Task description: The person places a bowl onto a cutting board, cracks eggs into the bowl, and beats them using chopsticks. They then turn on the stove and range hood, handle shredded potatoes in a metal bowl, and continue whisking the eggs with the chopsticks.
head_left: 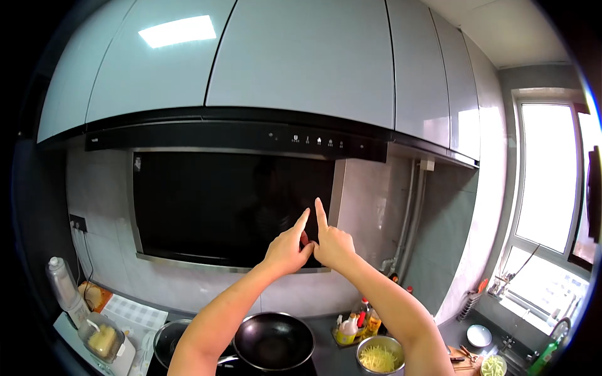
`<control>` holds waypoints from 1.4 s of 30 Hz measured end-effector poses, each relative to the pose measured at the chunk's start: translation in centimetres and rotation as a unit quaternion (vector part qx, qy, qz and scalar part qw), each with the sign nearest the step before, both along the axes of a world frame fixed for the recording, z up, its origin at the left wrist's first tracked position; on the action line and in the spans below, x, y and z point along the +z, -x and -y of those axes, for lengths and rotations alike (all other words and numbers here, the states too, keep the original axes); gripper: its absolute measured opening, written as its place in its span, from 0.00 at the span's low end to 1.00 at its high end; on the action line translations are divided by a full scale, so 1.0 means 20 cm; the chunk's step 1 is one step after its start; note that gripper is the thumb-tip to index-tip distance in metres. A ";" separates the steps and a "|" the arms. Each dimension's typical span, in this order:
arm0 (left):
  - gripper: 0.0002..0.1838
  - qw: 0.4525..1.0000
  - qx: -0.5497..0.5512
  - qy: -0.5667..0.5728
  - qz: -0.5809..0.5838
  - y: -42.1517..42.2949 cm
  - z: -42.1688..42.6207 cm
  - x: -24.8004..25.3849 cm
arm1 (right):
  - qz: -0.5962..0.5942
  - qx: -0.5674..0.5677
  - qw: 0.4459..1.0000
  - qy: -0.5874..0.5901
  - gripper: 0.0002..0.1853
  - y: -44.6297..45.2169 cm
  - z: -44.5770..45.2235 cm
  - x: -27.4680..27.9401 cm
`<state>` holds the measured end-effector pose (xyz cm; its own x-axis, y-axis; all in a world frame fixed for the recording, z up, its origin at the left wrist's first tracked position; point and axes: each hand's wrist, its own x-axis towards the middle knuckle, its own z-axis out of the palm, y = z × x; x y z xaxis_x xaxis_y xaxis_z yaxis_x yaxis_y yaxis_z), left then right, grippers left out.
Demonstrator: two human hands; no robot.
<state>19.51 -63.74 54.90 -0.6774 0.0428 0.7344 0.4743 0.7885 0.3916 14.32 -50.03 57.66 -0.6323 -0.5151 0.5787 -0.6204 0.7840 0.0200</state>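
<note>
My left hand [288,249] and my right hand [332,243] are raised close together in front of the black range hood panel [207,200]. Each has its index finger stretched upward and the other fingers curled in. Near the left thumb the two hands seem to meet. Nothing shows in either hand. Above the fingertips runs the hood's control strip [313,141] with small lit icons. Below my forearms, a dark wok [276,341] stands on the stove, and a metal bowl [380,355] of pale yellow shreds is to its right.
Grey cabinets [301,56] hang overhead. Sauce bottles [360,319] stand behind the bowl. A glass lid [166,341] lies left of the wok, beside a white appliance [106,344]. At right are a white plate [479,336], a bowl of green shreds [493,366] and a window [549,182].
</note>
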 end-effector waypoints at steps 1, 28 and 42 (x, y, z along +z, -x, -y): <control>0.42 1.000 -0.005 -0.012 0.020 0.01 0.00 -0.05 | 0.011 0.001 1.000 -0.003 0.56 0.02 0.00 -0.06; 0.34 0.810 -0.300 -0.273 0.423 0.13 -1.34 -2.19 | 0.240 -0.195 0.929 0.203 0.28 -0.25 -1.66 -2.19; 0.28 0.799 -0.222 -0.311 0.464 0.20 -2.15 -2.32 | 0.293 -0.152 0.890 0.314 0.17 -0.22 -2.56 -2.38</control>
